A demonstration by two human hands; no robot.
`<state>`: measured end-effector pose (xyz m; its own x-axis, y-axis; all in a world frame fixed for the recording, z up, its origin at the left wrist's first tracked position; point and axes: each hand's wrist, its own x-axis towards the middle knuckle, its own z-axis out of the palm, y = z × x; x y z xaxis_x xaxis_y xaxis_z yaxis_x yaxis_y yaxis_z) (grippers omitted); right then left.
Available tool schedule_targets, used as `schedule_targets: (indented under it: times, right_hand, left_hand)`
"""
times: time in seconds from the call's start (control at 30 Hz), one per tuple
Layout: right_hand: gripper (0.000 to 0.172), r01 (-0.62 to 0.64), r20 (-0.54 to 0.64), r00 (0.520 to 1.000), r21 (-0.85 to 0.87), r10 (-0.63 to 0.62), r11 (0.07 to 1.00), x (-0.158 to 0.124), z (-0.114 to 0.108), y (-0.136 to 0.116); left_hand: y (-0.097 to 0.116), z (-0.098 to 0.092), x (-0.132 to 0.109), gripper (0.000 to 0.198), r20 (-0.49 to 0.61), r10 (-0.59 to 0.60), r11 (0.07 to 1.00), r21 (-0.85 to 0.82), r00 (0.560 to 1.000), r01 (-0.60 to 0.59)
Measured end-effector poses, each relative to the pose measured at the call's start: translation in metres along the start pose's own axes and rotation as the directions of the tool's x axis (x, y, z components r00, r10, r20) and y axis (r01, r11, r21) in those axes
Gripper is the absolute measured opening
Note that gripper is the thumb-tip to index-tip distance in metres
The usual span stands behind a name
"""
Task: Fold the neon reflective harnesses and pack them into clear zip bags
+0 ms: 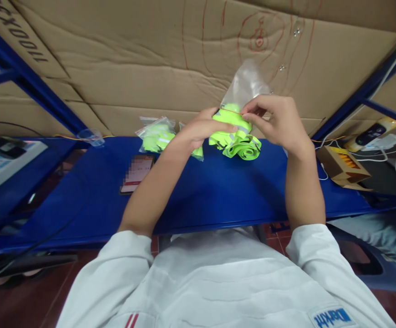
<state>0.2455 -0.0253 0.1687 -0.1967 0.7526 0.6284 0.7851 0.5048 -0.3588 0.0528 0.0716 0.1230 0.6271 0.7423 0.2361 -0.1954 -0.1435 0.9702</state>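
My left hand [203, 127] is closed around a bundle of neon yellow-green reflective straps [230, 132], its thumb lying across the front. From the bundle's lower right, a rolled-up strap end [247, 150] sticks out. Above it rises a clear plastic zip bag [246, 84] with a reddish line along its mouth, touching the straps. My right hand [276, 119] pinches the bag's edge at that line between thumb and fingers. How far the straps sit inside the bag, I cannot tell. Left of my hands lie filled bags of similar yellow-green straps [157, 136], one partly behind my left wrist.
A phone [137, 174] lies on the blue table [225, 196] beside my left forearm. Farther left is a clear plastic cup [91, 136]. To the right stand an open cardboard box [344, 166] and white cables [372, 157]. A cardboard wall [143, 86] closes off the back.
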Motion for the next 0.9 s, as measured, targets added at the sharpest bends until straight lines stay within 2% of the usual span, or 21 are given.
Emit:
schedule_targets:
  times: [0.13, 0.27, 0.37, 0.47, 0.6, 0.73, 0.9]
  right_hand:
    - [0.018, 0.071, 0.041, 0.997, -0.098, -0.068, 0.993, -0.001, 0.006, -0.003]
    - [0.014, 0.09, 0.012, 0.996, -0.159, -0.089, 0.983, 0.002, 0.01, 0.003]
    - [0.012, 0.094, -0.028, 0.995, -0.138, -0.099, 0.986, 0.004, 0.01, 0.007]
    - [0.014, 0.091, -0.017, 0.995, -0.134, -0.094, 0.987, 0.004, 0.012, 0.008]
    - [0.018, 0.062, -0.039, 0.997, -0.166, -0.069, 0.984, 0.003, 0.019, 0.002]
    - [0.018, 0.038, -0.059, 0.997, -0.2, -0.051, 0.979, 0.003, 0.027, -0.003]
    - [0.017, 0.061, -0.08, 0.993, -0.229, -0.081, 0.971, 0.005, 0.042, 0.002]
  left_hand:
    - [-0.002, 0.001, 0.003, 0.042, -0.097, 0.027, 1.0, 0.0, 0.995, -0.027]
    - [-0.006, 0.002, 0.008, 0.046, -0.165, 0.082, 0.996, -0.033, 0.983, -0.088]
    - [-0.009, 0.001, 0.013, 0.046, -0.257, 0.139, 0.989, -0.021, 0.956, -0.15]
    - [-0.012, 0.0, 0.017, 0.047, -0.333, 0.188, 0.98, -0.002, 0.924, -0.2]
    - [-0.015, -0.004, 0.02, 0.055, -0.365, 0.256, 0.963, 0.018, 0.895, -0.268]
    - [-0.019, -0.009, 0.023, 0.057, -0.319, 0.372, 0.928, 0.107, 0.872, -0.357]
    - [-0.02, -0.004, 0.023, 0.073, -0.377, 0.399, 0.914, 0.093, 0.836, -0.394]
